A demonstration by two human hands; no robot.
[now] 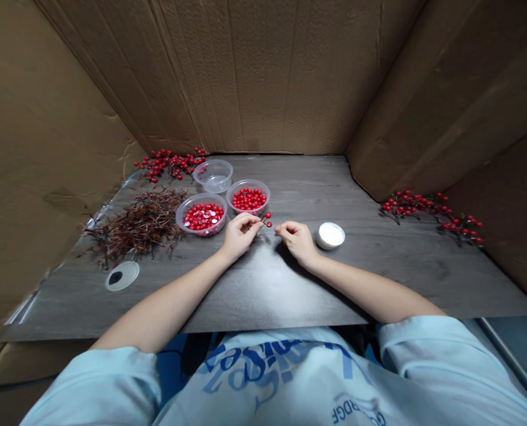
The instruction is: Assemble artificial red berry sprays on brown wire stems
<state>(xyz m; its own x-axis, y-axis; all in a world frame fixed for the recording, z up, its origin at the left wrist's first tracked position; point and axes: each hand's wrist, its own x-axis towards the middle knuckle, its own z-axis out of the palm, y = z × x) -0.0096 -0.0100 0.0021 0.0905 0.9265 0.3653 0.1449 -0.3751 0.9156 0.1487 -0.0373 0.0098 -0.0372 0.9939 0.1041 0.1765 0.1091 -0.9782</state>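
My left hand (242, 236) pinches a thin brown twig with a couple of red berries (269, 224) at its tips. Just right of those berries, my right hand (297, 241) has its thumb and fingers pressed together; whatever may be between them is too small to make out. Beyond my left hand stands a clear tub of red berries (248, 199). Another clear tub (201, 216), holding red berries mixed with white bits, is to its left. A small white cup (331, 235) with white contents sits right of my right hand.
A heap of brown twigs (139, 228) lies at the left, with a round lid (122, 276) in front. An empty clear tub (213, 176) and berry sprigs (170, 164) are at the back left. More berry sprigs (427, 213) lie at the right. Cardboard walls (281, 77) enclose the table.
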